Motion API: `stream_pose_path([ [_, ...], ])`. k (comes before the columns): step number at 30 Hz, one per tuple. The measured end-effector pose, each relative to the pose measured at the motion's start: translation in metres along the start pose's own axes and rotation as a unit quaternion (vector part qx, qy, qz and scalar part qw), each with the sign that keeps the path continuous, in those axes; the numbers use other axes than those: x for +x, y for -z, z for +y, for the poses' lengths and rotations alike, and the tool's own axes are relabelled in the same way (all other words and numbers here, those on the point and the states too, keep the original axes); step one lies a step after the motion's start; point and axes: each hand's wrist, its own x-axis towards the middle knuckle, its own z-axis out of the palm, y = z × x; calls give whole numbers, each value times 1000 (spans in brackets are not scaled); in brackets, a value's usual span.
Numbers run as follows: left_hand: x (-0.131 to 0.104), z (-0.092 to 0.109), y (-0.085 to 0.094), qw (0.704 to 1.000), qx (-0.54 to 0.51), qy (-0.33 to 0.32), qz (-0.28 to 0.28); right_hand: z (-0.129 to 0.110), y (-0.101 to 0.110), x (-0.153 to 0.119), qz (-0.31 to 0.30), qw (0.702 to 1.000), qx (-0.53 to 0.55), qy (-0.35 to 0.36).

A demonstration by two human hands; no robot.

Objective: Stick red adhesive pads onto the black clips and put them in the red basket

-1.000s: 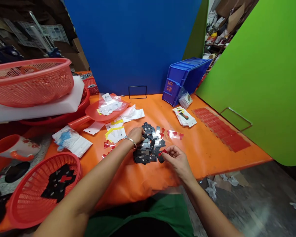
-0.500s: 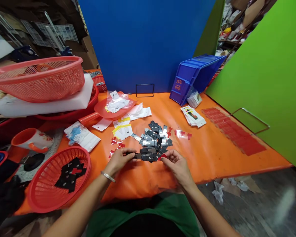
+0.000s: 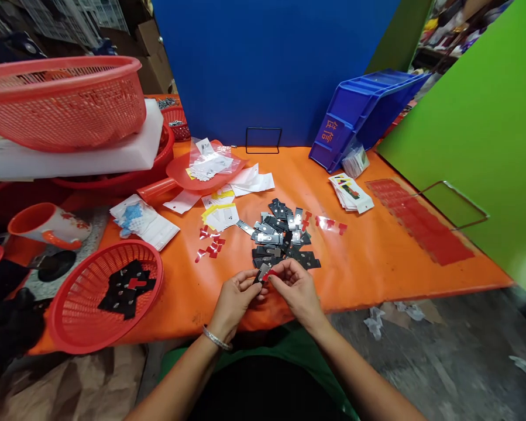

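Note:
My left hand [image 3: 239, 298] grips a small flat metal plate [image 3: 263, 272] with black on it, held up near the table's front edge. In my right hand [image 3: 296, 290], thumb and forefinger pinch a small red plastic piece [image 3: 269, 273] against that plate. Just beyond my hands lies a heap of black and silver metal plates [image 3: 271, 238]. Several red T-shaped pieces [image 3: 212, 248] are scattered left of the heap, and more red pieces [image 3: 330, 224] lie to its right. The fingers partly cover the held parts.
A red basket [image 3: 61, 318] at the left holds black pieces and one red piece. Behind it are a mug [image 3: 47, 227], printed cards [image 3: 221, 216] and a red scoop [image 3: 157, 188]. A blue bin [image 3: 333, 137] leans at the back right, near stacked cards [image 3: 350, 193].
Both hands have come together in front of the heap, the left moving right with its plate. The red piece now meets the plate. The camera view has shifted slightly.

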Motion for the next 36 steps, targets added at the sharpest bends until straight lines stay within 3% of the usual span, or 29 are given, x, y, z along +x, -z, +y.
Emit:
stream_pose_path([
  [36,-6,10,-10,1000,25,-11,-11,5,3,-3,-15,997,-59,50],
])
